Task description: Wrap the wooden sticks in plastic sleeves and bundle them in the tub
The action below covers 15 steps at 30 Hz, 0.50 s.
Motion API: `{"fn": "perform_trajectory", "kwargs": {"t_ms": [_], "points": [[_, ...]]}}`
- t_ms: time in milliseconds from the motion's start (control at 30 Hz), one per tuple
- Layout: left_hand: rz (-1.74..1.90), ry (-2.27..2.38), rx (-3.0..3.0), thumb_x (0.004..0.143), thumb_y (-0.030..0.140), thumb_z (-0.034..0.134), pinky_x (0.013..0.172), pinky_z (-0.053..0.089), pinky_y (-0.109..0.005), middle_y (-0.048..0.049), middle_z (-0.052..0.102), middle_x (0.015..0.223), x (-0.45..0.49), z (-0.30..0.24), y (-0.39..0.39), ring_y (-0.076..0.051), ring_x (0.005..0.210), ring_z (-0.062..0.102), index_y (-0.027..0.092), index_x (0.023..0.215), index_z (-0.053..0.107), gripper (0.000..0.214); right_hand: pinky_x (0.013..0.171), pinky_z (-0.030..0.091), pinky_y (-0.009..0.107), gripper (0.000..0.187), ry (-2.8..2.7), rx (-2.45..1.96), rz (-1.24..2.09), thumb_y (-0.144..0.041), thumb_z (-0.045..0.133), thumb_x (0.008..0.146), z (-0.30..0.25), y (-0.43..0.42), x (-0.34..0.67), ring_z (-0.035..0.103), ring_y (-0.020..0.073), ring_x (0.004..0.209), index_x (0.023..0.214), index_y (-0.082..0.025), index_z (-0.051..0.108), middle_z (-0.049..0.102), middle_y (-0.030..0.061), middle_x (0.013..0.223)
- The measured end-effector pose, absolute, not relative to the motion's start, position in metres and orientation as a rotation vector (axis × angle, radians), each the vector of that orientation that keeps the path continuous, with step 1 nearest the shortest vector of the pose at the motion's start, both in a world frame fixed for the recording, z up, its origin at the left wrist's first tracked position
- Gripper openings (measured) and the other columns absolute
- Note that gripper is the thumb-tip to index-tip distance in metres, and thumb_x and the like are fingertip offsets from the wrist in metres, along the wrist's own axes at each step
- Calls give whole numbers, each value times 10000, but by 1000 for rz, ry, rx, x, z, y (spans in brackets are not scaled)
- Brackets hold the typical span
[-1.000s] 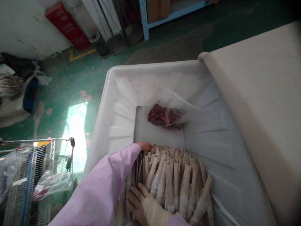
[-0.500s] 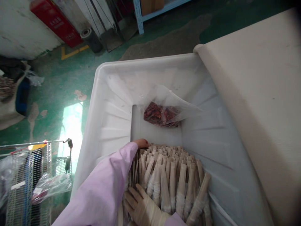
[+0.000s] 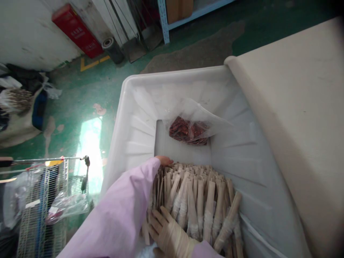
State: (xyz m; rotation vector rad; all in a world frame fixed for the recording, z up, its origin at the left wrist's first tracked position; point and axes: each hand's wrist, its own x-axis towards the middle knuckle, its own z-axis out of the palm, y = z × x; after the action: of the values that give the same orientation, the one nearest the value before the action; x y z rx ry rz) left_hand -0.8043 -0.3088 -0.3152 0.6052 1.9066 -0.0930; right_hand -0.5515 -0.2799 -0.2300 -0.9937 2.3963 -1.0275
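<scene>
A dense bunch of flat tan strips (image 3: 200, 200) stands on end inside a large whitish plastic bin (image 3: 126, 118). Several strips have clear or white wrapping around their lower parts. My left hand (image 3: 164, 161), bare below a lilac sleeve, reaches over to the bunch's far left edge. Its visible fingers stretch along the strip tops, and the fingertips are partly hidden. In a beige glove, my right hand (image 3: 172, 233) rests against the near left side of the strips, fingers spread. Beyond the bunch lies a clear plastic bag (image 3: 205, 114) with dark red shiny pieces (image 3: 188, 130).
A cream board or table surface (image 3: 303, 93) overlaps the bin's right side. Left of the bin stands a wire rack (image 3: 51, 204) holding plastic bags. Farther back are a red box (image 3: 77, 30), a grey cylinder (image 3: 113, 50), dustpans (image 3: 134, 48) and a blue shelf (image 3: 197, 14).
The whole view has shifted, so the bin and floor items appear farther right. Both hands stay against the strips, and a pale bluish patch now shows below them near my right hand.
</scene>
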Motion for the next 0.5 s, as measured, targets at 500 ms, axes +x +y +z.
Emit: {"fn": "perform_trajectory", "kwargs": {"t_ms": [500], "points": [[182, 2859, 103, 828, 412, 434, 905, 399, -337, -138, 529, 1186, -645, -68, -503, -227, 1088, 514, 122, 1198, 427, 471, 842, 450, 401, 386, 2363, 1110, -1496, -444, 483, 772, -144, -111, -407, 598, 265, 904, 998, -154, 603, 642, 127, 993]]}}
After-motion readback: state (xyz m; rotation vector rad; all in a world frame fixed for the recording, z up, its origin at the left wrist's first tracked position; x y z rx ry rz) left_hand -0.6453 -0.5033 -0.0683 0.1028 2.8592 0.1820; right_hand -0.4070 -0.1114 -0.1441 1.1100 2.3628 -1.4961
